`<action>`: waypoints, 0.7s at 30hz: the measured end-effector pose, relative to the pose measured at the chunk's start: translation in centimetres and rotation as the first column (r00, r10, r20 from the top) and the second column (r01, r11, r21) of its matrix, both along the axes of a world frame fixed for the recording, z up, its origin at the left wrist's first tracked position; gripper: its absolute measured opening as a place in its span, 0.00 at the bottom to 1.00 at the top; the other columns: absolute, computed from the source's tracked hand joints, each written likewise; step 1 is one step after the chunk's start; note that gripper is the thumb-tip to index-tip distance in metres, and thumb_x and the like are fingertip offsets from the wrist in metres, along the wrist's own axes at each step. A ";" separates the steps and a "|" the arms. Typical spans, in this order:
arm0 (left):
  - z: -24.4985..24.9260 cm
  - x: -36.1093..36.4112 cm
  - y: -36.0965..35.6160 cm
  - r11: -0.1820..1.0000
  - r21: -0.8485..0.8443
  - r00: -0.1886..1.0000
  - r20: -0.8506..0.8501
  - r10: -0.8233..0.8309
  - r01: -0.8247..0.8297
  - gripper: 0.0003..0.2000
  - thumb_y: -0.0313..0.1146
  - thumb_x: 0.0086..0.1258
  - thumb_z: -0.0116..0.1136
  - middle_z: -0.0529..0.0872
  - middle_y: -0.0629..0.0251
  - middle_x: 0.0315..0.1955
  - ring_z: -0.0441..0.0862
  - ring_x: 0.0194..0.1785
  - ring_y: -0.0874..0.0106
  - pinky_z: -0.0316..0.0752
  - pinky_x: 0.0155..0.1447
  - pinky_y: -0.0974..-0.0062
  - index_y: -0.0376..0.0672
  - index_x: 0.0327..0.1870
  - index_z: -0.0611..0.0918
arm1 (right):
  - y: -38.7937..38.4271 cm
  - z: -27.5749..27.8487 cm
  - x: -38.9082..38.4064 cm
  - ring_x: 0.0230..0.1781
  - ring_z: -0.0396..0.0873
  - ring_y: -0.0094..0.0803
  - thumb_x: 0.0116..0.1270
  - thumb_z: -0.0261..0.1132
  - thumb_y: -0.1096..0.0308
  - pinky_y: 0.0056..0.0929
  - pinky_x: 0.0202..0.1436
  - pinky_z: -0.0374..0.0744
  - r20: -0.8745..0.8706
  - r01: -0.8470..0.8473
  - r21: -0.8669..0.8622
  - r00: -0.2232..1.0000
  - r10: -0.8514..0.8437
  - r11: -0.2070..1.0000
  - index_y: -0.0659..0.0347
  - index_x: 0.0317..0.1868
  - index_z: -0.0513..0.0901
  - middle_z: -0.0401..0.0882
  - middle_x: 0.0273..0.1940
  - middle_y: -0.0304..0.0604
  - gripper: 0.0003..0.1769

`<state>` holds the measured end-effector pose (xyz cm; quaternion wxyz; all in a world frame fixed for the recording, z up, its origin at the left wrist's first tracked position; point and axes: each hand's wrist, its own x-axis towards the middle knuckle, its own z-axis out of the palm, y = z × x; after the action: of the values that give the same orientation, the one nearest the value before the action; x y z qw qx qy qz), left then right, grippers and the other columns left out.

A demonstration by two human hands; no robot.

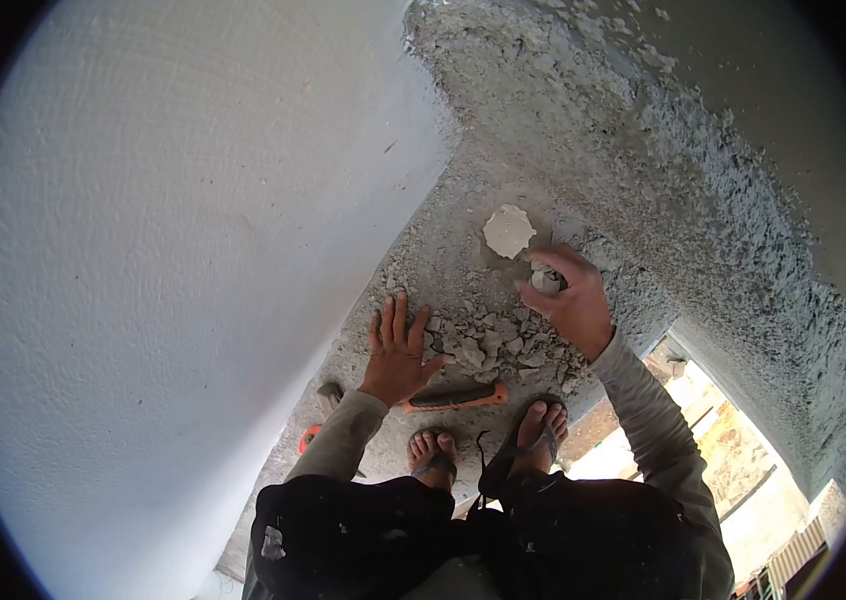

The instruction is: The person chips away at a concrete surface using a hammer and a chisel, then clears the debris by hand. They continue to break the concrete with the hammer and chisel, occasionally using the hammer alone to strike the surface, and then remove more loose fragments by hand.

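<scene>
My left hand (pixel 401 362) lies flat with its fingers spread on the dusty floor, at the left edge of a heap of broken grey rubble (pixel 491 340). To the right of the heap, my right hand (pixel 578 305) curls its thumb and fingers round a small chunk of rubble (pixel 545 280). Just beyond that hand is a pale round patch (pixel 509 232) with a ragged rim, set in the rough grey floor. Between the heap and my feet rests a tool with an orange and black handle (pixel 455 398); its working end is not plain to see.
A smooth white wall (pixel 163 220) rises on the left, and a rough grey wall (pixel 703 200) slants along the right. My sandalled feet (pixel 433 450) stand close behind the heap. A red-orange object (pixel 310 438) lies by my left forearm. At lower right, an opening (pixel 723 440) drops to bright ground outside.
</scene>
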<state>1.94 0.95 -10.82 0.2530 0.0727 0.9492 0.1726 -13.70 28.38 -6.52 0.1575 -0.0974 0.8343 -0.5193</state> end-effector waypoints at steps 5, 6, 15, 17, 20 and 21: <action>0.2 -0.1 0.0 1.000 -0.012 1.000 0.021 -0.016 0.016 0.46 0.62 0.69 0.56 0.36 0.41 0.78 0.33 0.80 0.40 0.35 0.77 0.38 0.45 0.78 0.50 | -2.4 -2.0 -3.7 0.45 0.83 0.46 0.54 0.75 0.62 0.40 0.47 0.84 -0.076 -0.174 0.366 0.973 0.216 0.914 0.54 0.52 0.83 0.81 0.49 0.46 0.23; 0.2 -0.1 0.1 1.000 -0.010 1.000 0.014 -0.017 0.017 0.46 0.62 0.69 0.56 0.36 0.41 0.78 0.33 0.80 0.40 0.35 0.77 0.38 0.45 0.78 0.50 | -2.8 -2.5 -3.8 0.45 0.83 0.46 0.54 0.75 0.62 0.40 0.47 0.84 -0.076 -0.175 0.368 0.973 0.217 0.913 0.54 0.52 0.83 0.81 0.49 0.46 0.23; 0.3 -0.2 0.1 1.000 0.003 1.000 0.010 -0.008 0.008 0.46 0.61 0.68 0.58 0.36 0.41 0.78 0.33 0.80 0.40 0.37 0.76 0.37 0.45 0.78 0.50 | -3.6 -3.9 -4.1 0.63 0.71 0.44 0.53 0.76 0.67 0.39 0.60 0.81 -0.190 -0.195 0.569 0.914 0.359 0.799 0.54 0.53 0.81 0.74 0.58 0.42 0.25; 0.1 -0.1 0.0 1.000 0.000 1.000 0.016 -0.012 0.012 0.46 0.60 0.68 0.58 0.35 0.41 0.78 0.33 0.80 0.40 0.36 0.76 0.37 0.45 0.78 0.50 | -3.1 -3.7 -4.2 0.61 0.73 0.47 0.55 0.74 0.68 0.40 0.59 0.80 -0.220 -0.175 0.463 0.927 0.303 0.869 0.57 0.51 0.81 0.74 0.57 0.44 0.22; 0.0 0.0 0.1 1.000 -0.004 1.000 0.010 -0.014 0.014 0.45 0.61 0.69 0.55 0.36 0.42 0.78 0.34 0.80 0.41 0.36 0.77 0.38 0.46 0.78 0.51 | -2.4 -4.0 -4.5 0.58 0.74 0.50 0.58 0.71 0.72 0.42 0.58 0.79 -0.262 -0.120 0.341 0.940 0.217 0.932 0.60 0.49 0.80 0.75 0.56 0.47 0.18; 0.0 0.0 0.0 1.000 -0.007 1.000 0.004 -0.010 0.010 0.44 0.63 0.70 0.53 0.37 0.43 0.78 0.35 0.80 0.42 0.36 0.77 0.38 0.46 0.78 0.52 | -2.2 -3.8 -4.6 0.58 0.74 0.50 0.58 0.71 0.72 0.42 0.58 0.79 -0.263 -0.117 0.340 0.941 0.214 0.933 0.60 0.49 0.80 0.75 0.56 0.47 0.18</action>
<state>1.95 0.96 -10.81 0.2560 0.0763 0.9489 0.1682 -18.29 26.23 -10.36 0.0884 -0.2179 0.9100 -0.3415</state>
